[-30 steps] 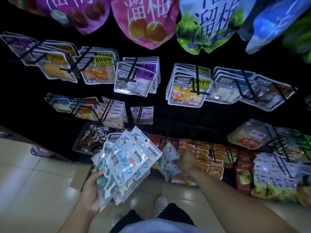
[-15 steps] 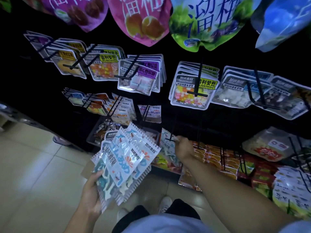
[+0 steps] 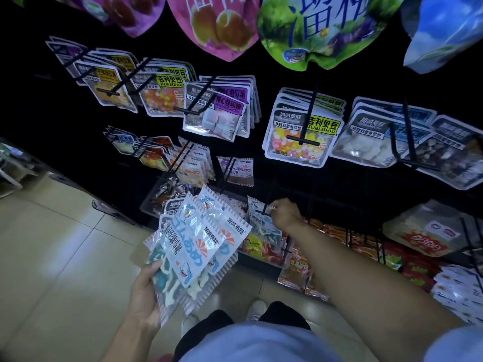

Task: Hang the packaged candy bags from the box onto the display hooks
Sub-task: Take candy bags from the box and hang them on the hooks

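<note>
- A fanned stack of candy bags (image 3: 193,246) is gripped in the left hand (image 3: 146,296).
- One candy bag (image 3: 261,220) is pinched at its top by the right hand (image 3: 285,214), at a display hook (image 3: 262,212).
- Judged step: threading; the bag should next be slid back and released.

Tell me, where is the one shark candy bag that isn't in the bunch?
In the head view it's just right of centre: the right hand pinches the single shark candy bag at a black hook's tip, right of the fanned bunch that the left hand holds.
</note>
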The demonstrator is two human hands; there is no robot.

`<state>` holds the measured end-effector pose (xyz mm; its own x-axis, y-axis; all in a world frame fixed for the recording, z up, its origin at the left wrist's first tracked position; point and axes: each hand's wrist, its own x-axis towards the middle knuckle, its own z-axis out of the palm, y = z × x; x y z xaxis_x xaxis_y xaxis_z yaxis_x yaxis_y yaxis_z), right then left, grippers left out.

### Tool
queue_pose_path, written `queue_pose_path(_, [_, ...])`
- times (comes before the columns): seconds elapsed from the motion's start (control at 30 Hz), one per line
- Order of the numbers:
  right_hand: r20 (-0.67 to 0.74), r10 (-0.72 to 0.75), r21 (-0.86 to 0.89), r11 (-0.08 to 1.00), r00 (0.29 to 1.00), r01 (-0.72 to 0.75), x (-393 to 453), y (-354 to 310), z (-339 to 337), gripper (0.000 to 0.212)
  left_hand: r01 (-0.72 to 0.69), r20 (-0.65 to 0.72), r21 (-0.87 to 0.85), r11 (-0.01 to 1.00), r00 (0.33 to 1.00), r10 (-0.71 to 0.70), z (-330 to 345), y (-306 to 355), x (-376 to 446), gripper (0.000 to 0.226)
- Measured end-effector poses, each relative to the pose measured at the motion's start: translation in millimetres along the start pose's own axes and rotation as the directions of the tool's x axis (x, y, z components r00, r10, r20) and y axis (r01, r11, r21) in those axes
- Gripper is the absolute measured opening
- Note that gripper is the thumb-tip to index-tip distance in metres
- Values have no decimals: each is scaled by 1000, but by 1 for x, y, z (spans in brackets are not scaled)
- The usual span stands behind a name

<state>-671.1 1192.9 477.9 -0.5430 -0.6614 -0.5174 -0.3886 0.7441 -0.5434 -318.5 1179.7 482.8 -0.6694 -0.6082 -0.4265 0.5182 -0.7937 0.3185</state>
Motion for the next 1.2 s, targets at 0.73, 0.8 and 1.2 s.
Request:
queue_pose_path(0.73, [-53, -96, -152, 985, 994, 87, 61, -4, -40, 39, -20, -188, 71, 997, 982, 33, 39, -17, 1, 62])
queue_pose_path(0.8, [-84, -117, -152, 983, 990, 103, 69, -6, -47, 43, -9, -219, 70, 997, 975, 24, 36, -17, 0, 64])
queue_pose_path(1.2, [-378, -159, 317, 903, 912, 288, -40, -17, -52, 25, 86, -92, 48, 995, 993, -81, 57, -13, 3, 31])
